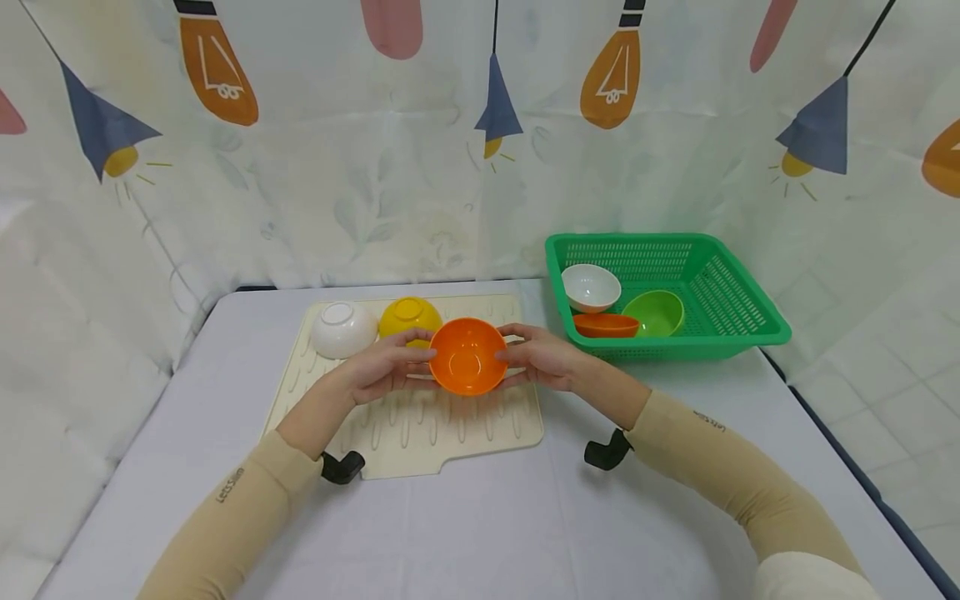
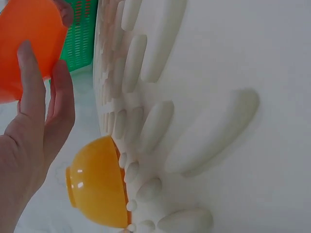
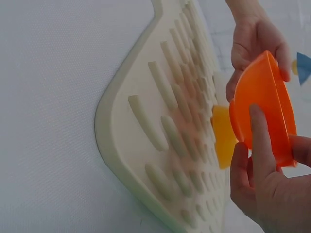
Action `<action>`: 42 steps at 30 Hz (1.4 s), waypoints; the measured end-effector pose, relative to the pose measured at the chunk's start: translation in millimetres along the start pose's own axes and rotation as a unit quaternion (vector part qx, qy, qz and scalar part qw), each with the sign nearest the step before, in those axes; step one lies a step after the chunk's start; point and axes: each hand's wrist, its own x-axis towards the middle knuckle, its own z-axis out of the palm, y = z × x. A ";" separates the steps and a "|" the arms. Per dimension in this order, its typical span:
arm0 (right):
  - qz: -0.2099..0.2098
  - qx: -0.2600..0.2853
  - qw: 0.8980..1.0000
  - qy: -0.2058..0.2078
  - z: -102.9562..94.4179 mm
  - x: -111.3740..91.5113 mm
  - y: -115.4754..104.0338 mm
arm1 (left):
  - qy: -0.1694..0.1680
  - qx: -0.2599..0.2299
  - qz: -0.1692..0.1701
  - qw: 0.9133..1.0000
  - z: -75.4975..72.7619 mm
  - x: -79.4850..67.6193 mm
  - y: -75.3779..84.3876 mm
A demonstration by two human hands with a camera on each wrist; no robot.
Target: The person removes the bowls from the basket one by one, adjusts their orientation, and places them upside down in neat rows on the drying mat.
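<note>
An orange bowl [image 1: 468,358] is held up between both hands over a cream ridged drying mat [image 1: 405,433], its hollow facing the head camera. My left hand [image 1: 378,367] grips the bowl's left side, and my right hand [image 1: 547,358] grips the right side, fingers spread along the wall. In the right wrist view the orange bowl [image 3: 265,111] is tilted, the right thumb at its rim. Behind the left hand, a yellow bowl [image 1: 410,315] and a white bowl [image 1: 343,329] lie upside down on the mat. The left wrist view shows the yellow bowl [image 2: 99,182] just below the left hand.
At the back right stands a green perforated basket [image 1: 738,312]. Inside it are a white bowl [image 1: 591,287], a green bowl [image 1: 656,313] and an orange dish [image 1: 606,326]. A white cloth covers the table [image 1: 480,533]; a patterned curtain [image 1: 420,192] hangs behind.
</note>
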 end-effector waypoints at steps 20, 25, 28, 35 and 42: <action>-0.011 0.008 0.999 -0.032 -4.2 2.1 0.1 | 0.024 0.238 0.135 0.961 -1.3 -8.4 5.0; -0.006 0.007 1.000 -0.023 -4.7 4.3 1.6 | 0.049 0.325 0.203 0.922 14.3 -13.1 4.3; -0.004 0.010 1.000 -0.023 -5.0 5.1 1.9 | 0.056 0.393 0.251 0.883 24.9 -16.4 2.4; -0.001 0.002 1.000 -0.023 -8.0 3.4 -0.6 | 0.034 0.578 0.383 0.720 39.8 -18.6 -2.2; 0.013 -0.019 0.999 -0.040 -9.8 2.9 -1.6 | 0.009 0.653 0.471 0.593 47.2 -15.1 -4.9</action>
